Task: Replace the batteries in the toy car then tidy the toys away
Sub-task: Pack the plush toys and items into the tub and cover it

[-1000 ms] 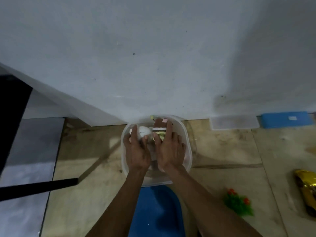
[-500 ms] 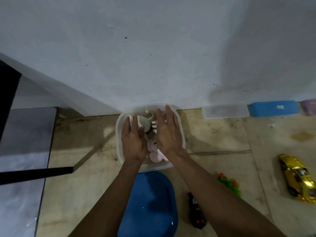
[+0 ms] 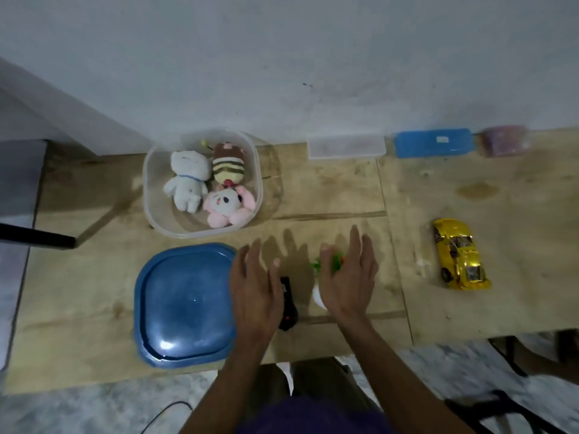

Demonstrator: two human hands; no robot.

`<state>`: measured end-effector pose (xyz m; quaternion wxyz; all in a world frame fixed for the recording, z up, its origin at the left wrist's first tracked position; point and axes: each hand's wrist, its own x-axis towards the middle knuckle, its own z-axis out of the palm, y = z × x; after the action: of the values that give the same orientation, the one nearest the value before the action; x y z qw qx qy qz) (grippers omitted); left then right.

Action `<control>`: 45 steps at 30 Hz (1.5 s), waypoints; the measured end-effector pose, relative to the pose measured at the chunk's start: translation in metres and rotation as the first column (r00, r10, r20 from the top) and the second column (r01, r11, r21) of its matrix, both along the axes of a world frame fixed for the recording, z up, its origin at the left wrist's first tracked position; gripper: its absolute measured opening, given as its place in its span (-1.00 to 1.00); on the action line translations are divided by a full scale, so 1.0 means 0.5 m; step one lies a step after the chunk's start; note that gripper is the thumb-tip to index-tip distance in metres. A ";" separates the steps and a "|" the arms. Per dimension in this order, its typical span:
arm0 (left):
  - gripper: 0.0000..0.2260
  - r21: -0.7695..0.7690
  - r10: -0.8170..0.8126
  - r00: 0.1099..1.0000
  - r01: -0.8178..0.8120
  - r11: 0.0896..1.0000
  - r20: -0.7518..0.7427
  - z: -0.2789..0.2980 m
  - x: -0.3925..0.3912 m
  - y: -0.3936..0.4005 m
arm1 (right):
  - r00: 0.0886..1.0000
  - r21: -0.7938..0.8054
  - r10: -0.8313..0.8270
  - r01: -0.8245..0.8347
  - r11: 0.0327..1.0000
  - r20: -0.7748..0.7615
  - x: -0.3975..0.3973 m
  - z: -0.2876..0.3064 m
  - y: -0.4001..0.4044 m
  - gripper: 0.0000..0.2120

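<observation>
Both hands over the wooden table [image 3: 344, 189], palms down, fingers spread, neither gripping anything. Left hand [image 3: 255, 289] hovers at the right rim of the blue lid [image 3: 185, 303]; a black remote [image 3: 287, 303] lies partly under its thumb side, contact unclear. Right hand [image 3: 349, 281] is just right of the left, a gap between them. Beneath and ahead of its fingers: a small green plant toy [image 3: 326, 264] with orange bits, white base showing at the palm's left edge. Cannot tell if the hand touches it.

Yellow toy car [image 3: 460, 255] sits well to the right of the right hand, untouched, nose toward the table's near edge.

Beyond the left hand, clear plastic tub [image 3: 150, 195], uncovered, holding three plush toys: white one [image 3: 188, 180], striped brown-and-yellow one [image 3: 228, 166], pink-and-white one [image 3: 227, 206].
</observation>
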<state>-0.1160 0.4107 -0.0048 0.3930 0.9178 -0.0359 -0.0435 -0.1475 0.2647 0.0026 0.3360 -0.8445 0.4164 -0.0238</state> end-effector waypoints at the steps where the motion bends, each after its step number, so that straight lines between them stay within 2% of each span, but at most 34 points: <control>1: -0.54 0.020 0.003 1.000 -0.003 1.000 -0.025 -0.012 -0.030 -0.009 | 0.999 0.030 -0.006 0.007 1.000 -0.036 -0.018 -0.013 0.011 -0.33; 6: -0.53 0.107 0.069 0.986 -0.053 0.993 -0.152 -0.065 -0.111 -0.038 | 0.992 0.033 0.054 -0.051 0.998 -0.115 -0.044 -0.061 0.046 -0.30; 14: -0.53 0.276 0.054 0.986 -0.010 0.961 -0.155 -0.098 -0.118 -0.068 | 0.986 -0.050 0.166 -0.166 0.985 0.012 -0.031 -0.089 -0.004 -0.44; 20: -0.55 0.272 0.036 0.995 -0.009 0.962 -0.096 -0.128 -0.113 -0.058 | 0.970 -0.061 0.243 -0.242 0.968 0.013 -0.056 -0.100 0.017 -0.37; 24: -0.54 0.199 0.081 0.990 -0.056 0.978 -0.117 -0.119 -0.105 -0.053 | 0.976 -0.026 0.211 -0.210 0.977 0.051 -0.048 -0.097 0.008 -0.37; 27: -0.54 0.106 0.091 0.994 -0.085 0.991 -0.052 -0.093 -0.091 -0.043 | 0.975 -0.022 0.196 -0.195 0.981 0.108 -0.037 -0.078 0.000 -0.39; 33: -0.52 -0.073 0.231 0.970 -0.226 0.971 0.070 0.013 0.013 -0.011 | 0.919 -0.005 0.124 -0.132 0.991 0.374 0.063 -0.008 0.029 -0.41; 36: -0.54 -0.127 0.312 0.944 -0.298 0.946 0.107 0.059 0.108 0.034 | 0.870 0.016 0.143 -0.170 0.985 0.471 0.156 0.039 0.077 -0.41; 41: -0.59 -0.144 0.380 0.920 -0.364 0.920 0.096 0.093 0.279 0.104 | 0.853 0.097 0.195 -0.273 0.957 0.484 0.322 0.077 0.172 -0.43; 45: -0.66 -0.044 0.291 0.956 -0.289 0.956 0.044 0.051 0.375 0.143 | 0.885 0.152 0.214 -0.299 0.942 0.413 0.418 0.045 0.224 -0.46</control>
<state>0.0714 0.4823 0.0207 0.4111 0.9065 0.0886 0.0381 0.0612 0.3769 0.0248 0.5003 -0.8298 0.2252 -0.1024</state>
